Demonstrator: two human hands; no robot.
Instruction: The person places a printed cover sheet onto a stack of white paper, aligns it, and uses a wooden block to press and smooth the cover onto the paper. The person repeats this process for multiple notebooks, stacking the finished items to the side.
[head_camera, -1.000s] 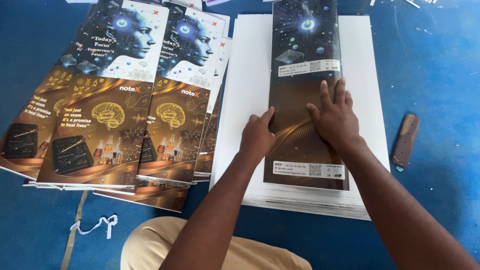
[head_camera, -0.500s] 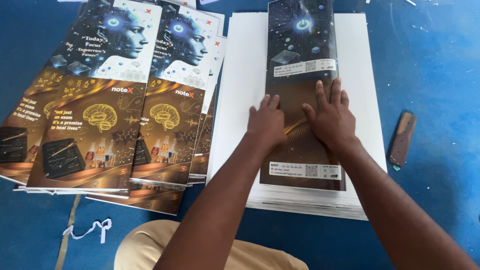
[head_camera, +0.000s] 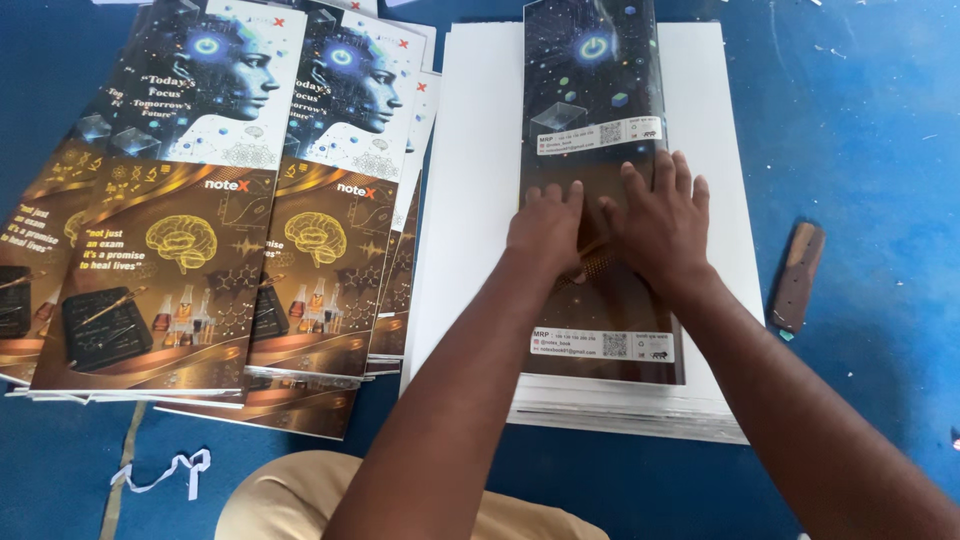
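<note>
A long, narrow printed cover (head_camera: 600, 190), dark with a glowing blue ring near its far end and brown-gold lower down, is laid lengthwise on a stack of white sheets (head_camera: 470, 200) that rests on the blue floor (head_camera: 860, 120). The cover is pressed flat by both hands, placed side by side on its middle. The left hand (head_camera: 545, 228) is laid palm down with the fingers held together and slightly curled; the right hand (head_camera: 660, 215) is spread flat, fingers pointing toward the far edge of the stack. Nothing is pinched or gripped by either hand. To the left of the white stack, overlapping piles of printed covers (head_camera: 200, 220) are fanned out, showing a blue robotic face above and a golden brain below. Near the right edge of the stack, a small brown wooden block (head_camera: 797, 277) is seen lying on the floor. A scrap of white strip (head_camera: 165, 472) lies at the near left.
</note>
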